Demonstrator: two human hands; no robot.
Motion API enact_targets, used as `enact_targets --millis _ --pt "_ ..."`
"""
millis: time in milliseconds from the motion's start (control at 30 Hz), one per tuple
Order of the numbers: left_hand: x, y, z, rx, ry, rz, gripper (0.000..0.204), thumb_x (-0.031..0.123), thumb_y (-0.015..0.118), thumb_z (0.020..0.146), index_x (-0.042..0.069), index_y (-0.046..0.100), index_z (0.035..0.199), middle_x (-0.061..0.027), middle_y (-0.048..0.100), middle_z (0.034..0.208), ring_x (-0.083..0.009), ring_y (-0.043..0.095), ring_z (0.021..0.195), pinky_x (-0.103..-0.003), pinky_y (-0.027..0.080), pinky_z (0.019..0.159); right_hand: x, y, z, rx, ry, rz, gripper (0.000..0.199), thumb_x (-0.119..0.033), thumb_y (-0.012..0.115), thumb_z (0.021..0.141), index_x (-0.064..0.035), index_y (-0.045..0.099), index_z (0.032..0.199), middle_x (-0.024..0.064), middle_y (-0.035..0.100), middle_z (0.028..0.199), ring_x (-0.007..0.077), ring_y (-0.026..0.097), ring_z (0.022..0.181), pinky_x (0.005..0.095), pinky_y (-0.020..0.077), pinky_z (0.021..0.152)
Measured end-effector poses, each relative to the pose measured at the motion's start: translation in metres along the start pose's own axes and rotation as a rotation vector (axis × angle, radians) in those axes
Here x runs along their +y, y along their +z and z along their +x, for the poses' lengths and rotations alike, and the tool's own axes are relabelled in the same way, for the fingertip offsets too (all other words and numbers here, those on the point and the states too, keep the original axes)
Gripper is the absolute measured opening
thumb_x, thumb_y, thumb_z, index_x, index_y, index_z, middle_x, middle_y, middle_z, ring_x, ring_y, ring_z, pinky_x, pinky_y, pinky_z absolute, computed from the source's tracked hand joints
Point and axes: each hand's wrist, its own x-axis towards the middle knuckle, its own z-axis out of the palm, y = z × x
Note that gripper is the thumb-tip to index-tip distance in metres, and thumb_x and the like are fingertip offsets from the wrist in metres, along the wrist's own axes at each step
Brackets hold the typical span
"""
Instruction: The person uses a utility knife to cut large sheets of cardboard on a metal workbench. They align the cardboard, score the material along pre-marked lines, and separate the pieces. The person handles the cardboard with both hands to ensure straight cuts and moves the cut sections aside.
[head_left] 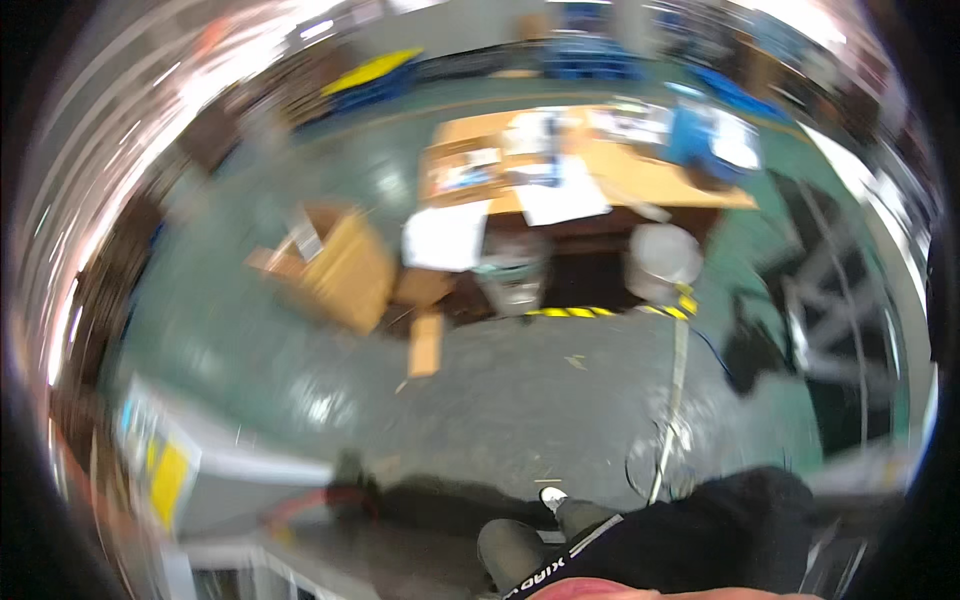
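Cardboard box (345, 265) lies open on the green floor (500, 390), just off the table's (640, 180) left corner. Neither of the hands shows, so their grip cannot be told. White cable (678, 380) crossing the floor could catch a foot.

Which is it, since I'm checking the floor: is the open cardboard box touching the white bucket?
Apart. The head view shows the cardboard box far left of the white bucket, with floor between.

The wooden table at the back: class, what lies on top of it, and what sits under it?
On the wooden table lie white papers and a blue item, all blurred. Beneath its front edge stands a pale bucket; the space further under is dark.
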Motion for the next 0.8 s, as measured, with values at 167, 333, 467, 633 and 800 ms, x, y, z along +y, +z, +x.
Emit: enact_targets --millis 167,333,467,633,800 --pt "0.166 0.098 0.095 -0.246 0.548 -0.269 0.053 0.022 0.056 0.085 -0.005 0.038 0.127 -0.0216 0.039 0.128 -0.0345 0.035 0.118 -0.044 0.028 0.099 0.03 0.013 -0.069 0.331 0.428 0.499 0.043 -0.029 0.055 0.083 -0.0025 0.054 0.117 0.0193 0.056 0.116 0.0319 0.052 0.109 0.04 0.0405 0.093" --pt "0.261 0.164 0.098 -0.655 0.698 -0.349 0.049 0.025 0.057 0.086 -0.004 0.043 0.122 -0.0196 0.046 0.12 -0.0311 0.042 0.109 -0.042 0.034 0.093 0.02 0.049 -0.094 0.451 0.572 0.775 0.04 -0.029 0.055 0.083 -0.0022 0.055 0.113 0.0183 0.057 0.112 0.0306 0.053 0.106 0.0391 0.0415 0.091" --pt "0.3 0.243 0.079 -1.066 0.515 -0.358 0.046 0.027 0.057 0.086 -0.004 0.046 0.119 -0.0181 0.051 0.113 -0.0283 0.048 0.102 -0.041 0.039 0.088 0.03 0.052 -0.11 0.507 0.693 0.89 0.038 -0.028 0.056 0.083 -0.002 0.057 0.11 0.0175 0.058 0.109 0.0296 0.055 0.103 0.0384 0.0422 0.089" --pt "0.31 0.351 0.077 -1.448 0.077 -0.219 0.044 0.03 0.058 0.087 -0.003 0.051 0.115 -0.0162 0.057 0.104 -0.0249 0.055 0.093 -0.039 0.046 0.082 0.048 0.038 -0.096 0.53 0.84 1.01 0.036 -0.028 0.056 0.083 -0.0018 0.058 0.107 0.0166 0.059 0.106 0.0284 0.056 0.1 0.0375 0.0431 0.087" --pt "0.419 0.388 0.019 -2.033 -0.246 -0.472 0.037 0.027 0.058 0.088 0.002 0.052 0.114 -0.0101 0.06 0.092 -0.0192 0.059 0.079 -0.034 0.049 0.067 0.06 0.022 -0.105 0.582 1.029 1.145 0.033 -0.028 0.057 0.083 -0.0015 0.06 0.103 0.0156 0.061 0.102 0.0272 0.057 0.097 0.0366 0.044 0.084"
